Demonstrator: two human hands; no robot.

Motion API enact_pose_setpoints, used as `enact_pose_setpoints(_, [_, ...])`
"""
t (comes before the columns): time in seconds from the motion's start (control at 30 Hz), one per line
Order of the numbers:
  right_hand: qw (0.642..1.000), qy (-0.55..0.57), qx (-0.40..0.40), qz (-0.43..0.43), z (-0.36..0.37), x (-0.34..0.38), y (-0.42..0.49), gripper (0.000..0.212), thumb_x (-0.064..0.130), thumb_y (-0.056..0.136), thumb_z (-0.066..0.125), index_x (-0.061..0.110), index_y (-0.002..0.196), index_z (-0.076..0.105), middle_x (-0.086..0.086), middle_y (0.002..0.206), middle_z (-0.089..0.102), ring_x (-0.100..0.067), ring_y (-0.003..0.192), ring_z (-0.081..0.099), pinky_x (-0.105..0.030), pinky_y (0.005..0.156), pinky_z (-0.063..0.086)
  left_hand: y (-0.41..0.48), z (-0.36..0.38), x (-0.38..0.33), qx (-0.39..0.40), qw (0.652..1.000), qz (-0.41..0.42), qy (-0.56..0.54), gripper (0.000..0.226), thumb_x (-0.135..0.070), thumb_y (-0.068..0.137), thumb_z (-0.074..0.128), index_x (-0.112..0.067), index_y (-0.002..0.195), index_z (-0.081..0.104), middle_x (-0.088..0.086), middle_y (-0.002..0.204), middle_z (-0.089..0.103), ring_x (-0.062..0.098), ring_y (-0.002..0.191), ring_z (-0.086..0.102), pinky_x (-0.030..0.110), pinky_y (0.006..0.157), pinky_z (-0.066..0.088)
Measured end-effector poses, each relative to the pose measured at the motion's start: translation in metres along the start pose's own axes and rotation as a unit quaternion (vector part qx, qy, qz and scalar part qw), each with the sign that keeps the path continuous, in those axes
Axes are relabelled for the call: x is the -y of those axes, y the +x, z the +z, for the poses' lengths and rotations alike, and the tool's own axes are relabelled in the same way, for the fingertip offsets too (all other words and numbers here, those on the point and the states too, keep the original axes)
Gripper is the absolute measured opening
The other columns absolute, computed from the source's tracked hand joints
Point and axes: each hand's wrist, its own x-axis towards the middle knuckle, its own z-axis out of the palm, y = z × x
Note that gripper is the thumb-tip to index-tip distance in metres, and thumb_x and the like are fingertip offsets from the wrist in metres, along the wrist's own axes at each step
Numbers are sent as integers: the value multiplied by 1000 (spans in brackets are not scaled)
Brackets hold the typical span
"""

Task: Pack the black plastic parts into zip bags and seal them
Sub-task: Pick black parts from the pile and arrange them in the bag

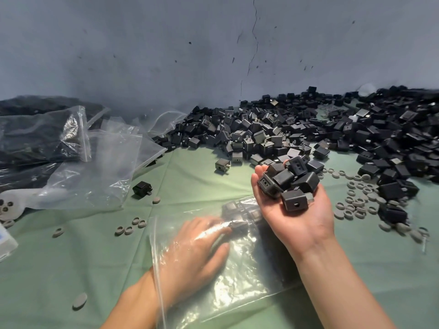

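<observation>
My right hand (301, 214) is palm up above the green cloth, cupping a heap of black plastic parts (289, 184). My left hand (197, 250) is inside a clear zip bag (237, 269) that lies flat in front of me, fingers spread under the film. A few black parts (240, 214) lie at the bag's far end, just below my right fingers. A big pile of black parts (308, 129) stretches along the wall from the centre to the far right.
Empty clear zip bags (111, 162) and bags filled with dark parts (31, 131) lie at the left. Grey rubber rings (358, 200) are scattered at the right and near the front left (133, 226). Two stray parts (142, 188) sit mid-table. A blue-grey wall stands behind.
</observation>
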Motion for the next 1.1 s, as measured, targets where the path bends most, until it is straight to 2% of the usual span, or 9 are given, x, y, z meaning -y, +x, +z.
enact_pose_setpoints(0.17, [1000,6,1,15,-2,-5,-3,54,44,100,43,0,123,65,-28,119,66,-40,103,68,-53,90,54,-16,-20,13,-93,982,-125,-104,25,-46,91,47,-41,101,69,-18,100,66,2,96,62,33,87,53])
enact_pose_setpoints(0.27, [999,5,2,38,-1,-13,-8,54,43,98,47,-1,125,64,-29,118,66,-43,107,66,-55,92,54,-33,-53,29,-239,924,-289,-77,26,-26,83,48,-38,75,69,-13,71,69,21,71,67,40,65,54])
enact_pose_setpoints(0.37, [998,1,22,65,1,-24,-14,57,40,93,52,1,134,59,-28,126,63,-46,114,62,-59,94,51,-34,-76,16,-410,862,-291,-66,27,-19,84,43,-32,76,65,-14,65,64,12,59,57,33,57,42])
enact_pose_setpoints(0.5, [993,-5,48,106,-2,-45,-21,61,50,100,44,1,133,60,-26,128,63,-48,113,63,-63,91,49,-19,-59,-37,-280,941,-130,-138,16,-39,99,48,-40,110,59,-22,94,60,-3,78,59,13,64,43])
enact_pose_setpoints(0.6, [984,-52,72,154,-7,-58,-28,70,54,100,36,-5,113,71,-27,120,66,-43,114,64,-58,90,54,-18,-42,-50,-166,971,-111,-129,42,-65,95,39,-47,133,43,-25,110,48,-1,96,56,25,80,47])
enact_pose_setpoints(0.73, [981,-67,75,168,-10,-66,-36,76,56,100,33,-7,97,76,-28,110,69,-43,101,69,-54,80,59,-26,-38,-49,-191,961,-126,-155,36,-60,87,53,-47,120,44,-24,105,56,-2,95,57,28,81,48])
enact_pose_setpoints(0.83, [987,-34,50,149,-7,-65,-40,58,45,97,48,-3,120,69,-27,124,64,-49,108,65,-60,86,54,-36,-52,-41,-244,937,-151,-200,33,-58,80,60,-45,108,50,-23,98,62,0,88,61,13,67,43])
enact_pose_setpoints(0.93, [989,14,44,140,-7,-57,-42,64,40,87,59,-4,134,57,-29,129,61,-54,113,60,-66,100,42,-57,-75,-1,-310,891,-248,-220,25,-42,84,70,-40,101,51,-19,93,66,-2,84,63,11,67,42])
enact_pose_setpoints(1.1, [993,35,43,103,-4,-37,-41,62,40,89,57,-5,132,55,-32,126,61,-55,112,60,-65,100,43,-92,-68,40,-167,896,-347,-220,37,-18,85,75,-30,114,57,-8,100,67,17,90,63,33,83,49])
